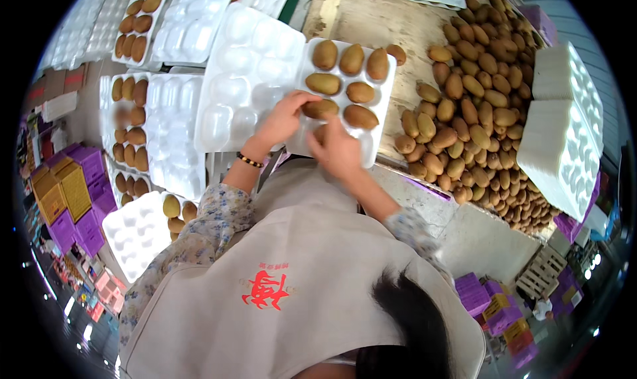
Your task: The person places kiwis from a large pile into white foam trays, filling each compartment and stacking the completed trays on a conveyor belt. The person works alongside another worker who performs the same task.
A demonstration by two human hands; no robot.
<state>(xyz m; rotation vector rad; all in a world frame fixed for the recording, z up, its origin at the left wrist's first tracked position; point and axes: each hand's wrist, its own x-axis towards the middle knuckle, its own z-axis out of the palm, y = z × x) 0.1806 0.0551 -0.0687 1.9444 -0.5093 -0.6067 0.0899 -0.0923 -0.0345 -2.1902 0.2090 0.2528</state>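
Before me lies an open white plastic clamshell tray, its right half [387, 105] holding several brown kiwifruits in cups. My left hand [284, 118] reaches over the tray's inner edge, its fingertips on a kiwifruit [320, 109] in the left column. Just below, my right hand [338, 147] is blurred; its fingers touch or hover at that same fruit and partly hide another kiwifruit [319, 134] under them. Whether the right hand grips either fruit cannot be told. The tray's left half [231, 80] has bare moulded cups. Above, a kiwifruit [352, 59] sits in the top row.
A large heap of kiwifruits [477, 95] covers the right of the wooden table [343, 16]. Stacked white trays [562, 125] stand beyond it. More open trays with fruit [133, 118] are at the left, near purple crates [87, 162]. One loose kiwifruit [396, 54] touches the tray's corner.
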